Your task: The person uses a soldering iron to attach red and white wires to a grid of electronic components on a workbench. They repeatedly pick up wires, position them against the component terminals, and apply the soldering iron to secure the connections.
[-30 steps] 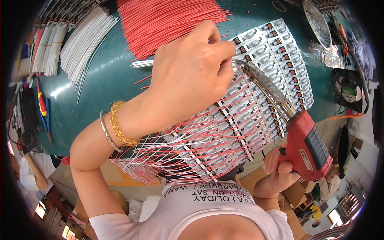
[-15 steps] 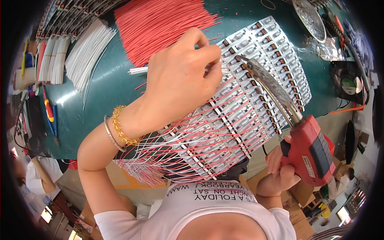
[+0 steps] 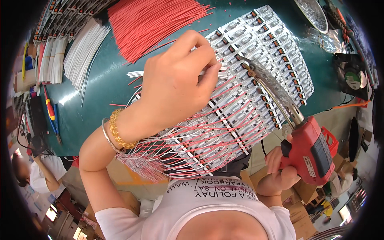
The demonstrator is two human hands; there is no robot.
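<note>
My left hand [image 3: 178, 76] is closed around a thin bundle of white wires [image 3: 135, 74], whose ends poke out on both sides of the fist. It hovers over the left part of a sheet of small circuit boards [image 3: 276, 52] set in rows. In my right hand [image 3: 280, 176] is a red and black soldering gun [image 3: 310, 150]. Its dark bent tip reaches up and left to the boards, close to my left fingertips. Many red and white wires [image 3: 192, 140] run from the nearer rows and hang off the table's near edge. My left fingertips are partly hidden.
A large pile of red wires [image 3: 152, 24] lies beyond my left hand, with white wires [image 3: 84, 56] left of it. Pliers [image 3: 54, 120] lie at the table's left. A metal dish [image 3: 314, 16] and a small fan [image 3: 352, 78] are at the right. Another person [image 3: 44, 172] is at far left.
My left hand has shifted slightly left, away from the gun's tip, and more of the white wire ends show beside its fingers. The soldering gun stays nearly in place.
</note>
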